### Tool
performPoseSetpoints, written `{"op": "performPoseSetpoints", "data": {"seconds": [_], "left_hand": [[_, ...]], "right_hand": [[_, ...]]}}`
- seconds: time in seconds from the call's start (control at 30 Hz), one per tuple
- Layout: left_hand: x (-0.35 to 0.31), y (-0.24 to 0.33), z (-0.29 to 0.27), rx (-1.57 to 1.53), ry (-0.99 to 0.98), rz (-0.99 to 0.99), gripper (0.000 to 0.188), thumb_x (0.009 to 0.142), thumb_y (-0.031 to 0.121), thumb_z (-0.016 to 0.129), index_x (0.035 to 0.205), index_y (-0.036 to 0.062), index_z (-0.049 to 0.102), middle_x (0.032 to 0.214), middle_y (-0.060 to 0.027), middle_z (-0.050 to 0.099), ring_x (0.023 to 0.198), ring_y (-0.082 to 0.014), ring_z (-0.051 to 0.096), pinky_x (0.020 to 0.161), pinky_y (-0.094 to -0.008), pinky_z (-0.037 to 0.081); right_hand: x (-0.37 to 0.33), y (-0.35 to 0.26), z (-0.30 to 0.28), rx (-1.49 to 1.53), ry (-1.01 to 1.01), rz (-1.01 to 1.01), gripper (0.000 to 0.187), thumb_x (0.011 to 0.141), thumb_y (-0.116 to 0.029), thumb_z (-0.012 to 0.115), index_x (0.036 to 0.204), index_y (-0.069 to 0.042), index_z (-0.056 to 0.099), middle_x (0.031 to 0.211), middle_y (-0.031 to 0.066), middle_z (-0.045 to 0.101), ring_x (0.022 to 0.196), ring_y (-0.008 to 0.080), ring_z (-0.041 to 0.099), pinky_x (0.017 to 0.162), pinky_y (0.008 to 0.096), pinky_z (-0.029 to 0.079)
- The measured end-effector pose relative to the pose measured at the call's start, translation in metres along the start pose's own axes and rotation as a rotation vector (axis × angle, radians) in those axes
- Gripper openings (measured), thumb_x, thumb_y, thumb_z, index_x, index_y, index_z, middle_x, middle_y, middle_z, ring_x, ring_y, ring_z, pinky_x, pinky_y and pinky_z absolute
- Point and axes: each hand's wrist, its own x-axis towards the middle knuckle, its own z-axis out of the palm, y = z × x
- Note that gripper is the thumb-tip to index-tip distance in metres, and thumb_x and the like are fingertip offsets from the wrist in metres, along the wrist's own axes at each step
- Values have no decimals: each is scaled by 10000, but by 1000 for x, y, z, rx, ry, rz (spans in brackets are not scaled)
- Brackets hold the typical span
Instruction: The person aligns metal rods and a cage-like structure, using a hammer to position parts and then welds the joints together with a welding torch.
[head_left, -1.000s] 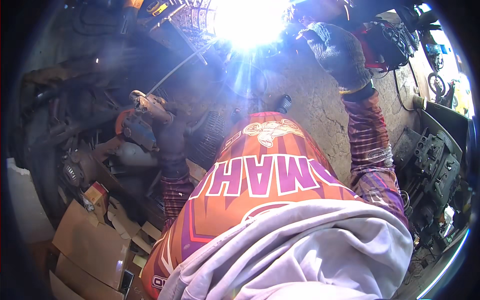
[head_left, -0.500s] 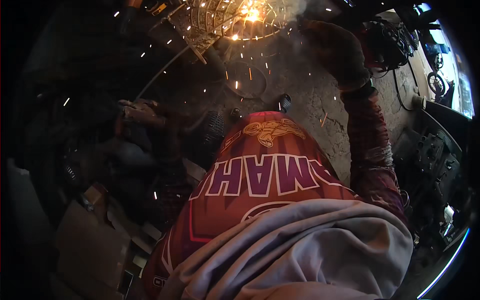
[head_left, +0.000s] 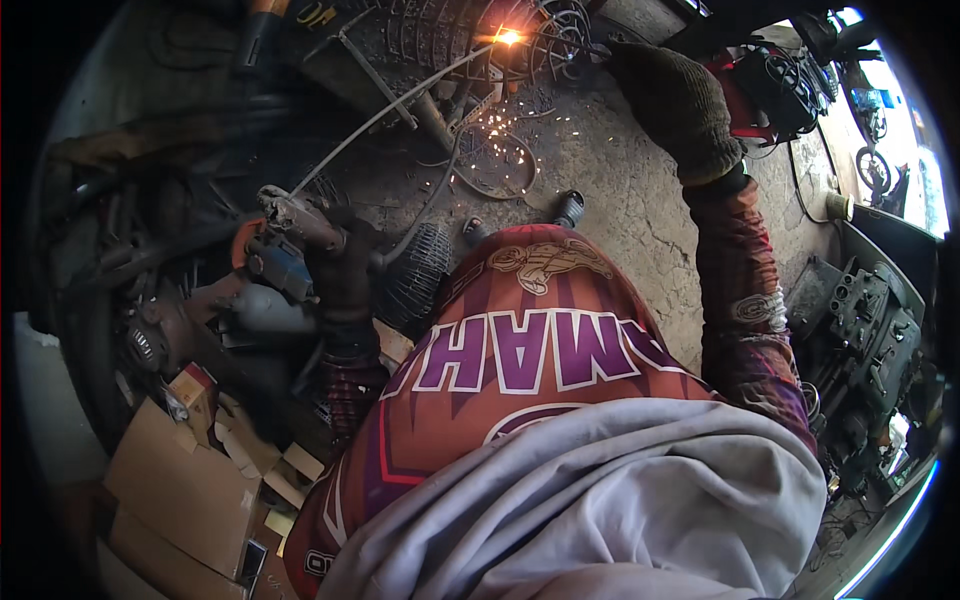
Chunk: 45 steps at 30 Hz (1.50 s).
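Note:
My left hand [head_left: 350, 255], in a dark glove, is closed round a welding electrode holder [head_left: 298, 216]. A long, thin welding rod [head_left: 390, 108] runs from the holder up to a round wire cage [head_left: 548, 62]. Where the rod's tip meets the cage, the metal glows orange, and small sparks lie scattered below. At the cage's right side is my right hand [head_left: 680, 108], in a thick knit glove. Its fingers look closed on the edge of the cage, with the fingertips partly hidden. A cable [head_left: 425, 205] trails from the holder to a loop on the floor.
A blue angle grinder [head_left: 285, 270] lies among dark metal parts at the left. Near my left arm sits a dark wire basket [head_left: 415, 275]. Cardboard boxes [head_left: 185, 480] stand lower left. A red machine with coiled cables [head_left: 785, 95] and an engine block [head_left: 870, 335] are at the right.
The bright arc, smoke and flying sparks have shrunk to a small orange glow with sparks near the floor. The surroundings show brighter. Both hands stay almost in place.

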Motion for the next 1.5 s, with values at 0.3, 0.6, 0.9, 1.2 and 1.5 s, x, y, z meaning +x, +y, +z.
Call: {"op": "performPoseSetpoints", "data": {"seconds": [0.3, 0.6, 0.9, 1.2, 1.5], "left_hand": [[5, -1, 7, 33, -30, -1, 200, 807, 89, 685, 970, 26, 588, 711, -82, 676, 586, -151, 641, 558, -281, 503], [-2, 6, 18, 109, 83, 121, 283, 817, 60, 735, 1068, 42, 606, 882, -25, 607, 648, -103, 577, 575, -264, 502], [1, 6, 16, 318, 64, 91, 694, 862, 121, 694, 1433, 3, 318, 1202, -108, 539, 984, -201, 574, 907, -350, 462], [-1, 0, 10, 171, 101, 185, 595, 846, 108, 692, 1341, 0, 381, 1123, -107, 572, 927, -206, 611, 851, -351, 496], [-1, -6, 3, 41, 126, 149, 429, 824, 77, 698, 1190, 9, 485, 999, -91, 619, 837, -195, 650, 740, -331, 529]], "right_hand": [[-2, 6, 2, 33, 35, 45, 195, 923, -303, 680, 1055, -182, 757, 929, 57, 746, 836, 263, 724, 708, 359, 583], [-22, 37, 18, -189, -15, -192, 320, 874, -201, 742, 1172, -98, 690, 1023, 55, 724, 885, 215, 711, 751, 325, 587], [-2, 9, 0, 65, 101, -41, 255, 809, -143, 815, 1031, -75, 709, 936, 74, 738, 829, 243, 726, 717, 336, 590], [-39, 59, 32, -115, 116, -51, 389, 917, -268, 686, 1279, -133, 639, 1253, 104, 655, 1103, 199, 644, 891, 348, 537], [-24, 44, 21, 46, -19, -94, 322, 952, -240, 638, 1264, -163, 657, 1208, 11, 695, 1063, 179, 681, 901, 305, 550]]}}
